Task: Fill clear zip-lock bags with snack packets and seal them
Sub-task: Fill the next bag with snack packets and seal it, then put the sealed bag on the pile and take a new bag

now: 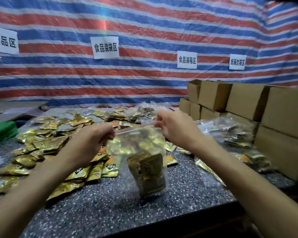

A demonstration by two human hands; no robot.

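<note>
1 head view — down over table [110,208]

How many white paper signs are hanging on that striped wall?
4 signs: one cut off at the left edge, one near the middle, two smaller at right. More may lie outside the view.

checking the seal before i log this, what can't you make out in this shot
Head view only.
Whether the clear zip-lock bag is sealed: the left hand and right hand cover its top corners, and motion blurs the strip.
How many gold snack packets it holds: they overlap.
Text of the leftmost paper sign: cut by the left edge.
Contents of the cardboard boxes: hidden by their walls.
</note>
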